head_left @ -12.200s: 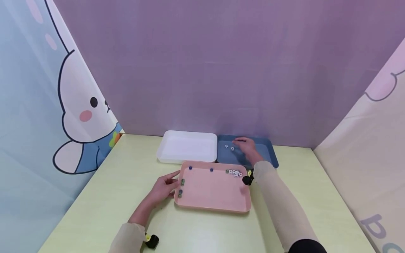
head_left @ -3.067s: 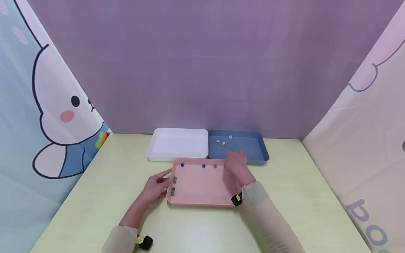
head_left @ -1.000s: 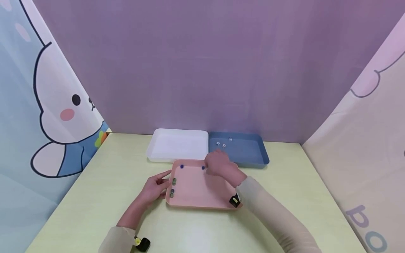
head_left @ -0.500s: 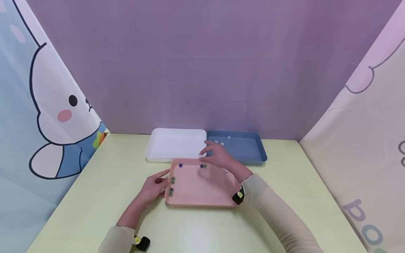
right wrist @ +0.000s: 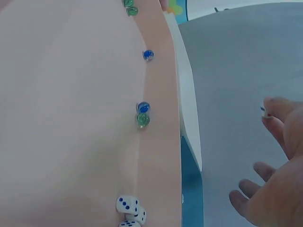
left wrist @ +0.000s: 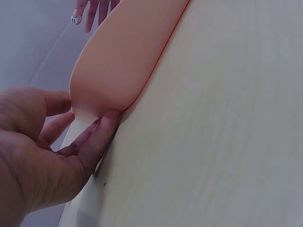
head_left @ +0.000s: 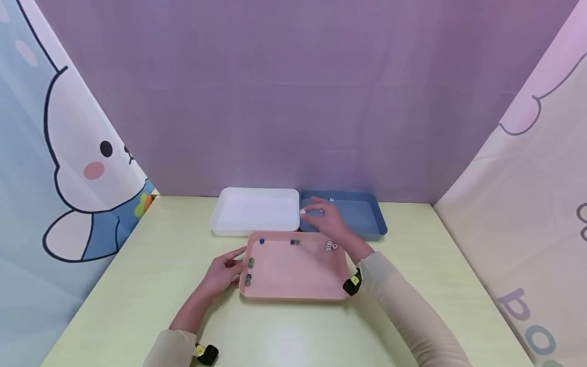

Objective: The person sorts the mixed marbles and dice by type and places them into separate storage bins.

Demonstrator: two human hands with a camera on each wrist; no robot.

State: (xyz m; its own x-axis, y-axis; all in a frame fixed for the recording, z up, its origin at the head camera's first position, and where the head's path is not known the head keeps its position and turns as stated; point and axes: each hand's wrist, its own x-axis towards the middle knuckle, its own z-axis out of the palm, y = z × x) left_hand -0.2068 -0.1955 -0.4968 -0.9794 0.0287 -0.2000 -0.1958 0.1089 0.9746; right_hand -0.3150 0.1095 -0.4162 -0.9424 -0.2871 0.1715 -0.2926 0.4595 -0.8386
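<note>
My right hand (head_left: 327, 221) pinches a white die (head_left: 302, 211) between thumb and index finger, above the blue tray's left edge; the other fingers are spread. The same die (right wrist: 264, 110) shows at the fingertips in the right wrist view. My left hand (head_left: 223, 272) holds the left end of the pink tray (head_left: 293, 278), thumb and fingers against its wall (left wrist: 128, 52). Several dice (head_left: 329, 247) are clustered in the tray's far right corner. Green and blue marbles (right wrist: 143, 113) lie along its far side, others (head_left: 250, 262) along its left side.
Behind the pink tray stand a white tray (head_left: 257, 210) on the left and a blue tray (head_left: 359, 216) on the right, side by side. Dice (head_left: 331, 200) lie in the blue one, partly behind my hand. A purple curtain (head_left: 293, 102) hangs behind the table.
A green marble has moved left from the dice to a blue marble. My right hand has since picked up a die and moved up to the blue tray. My left hand stays put.
</note>
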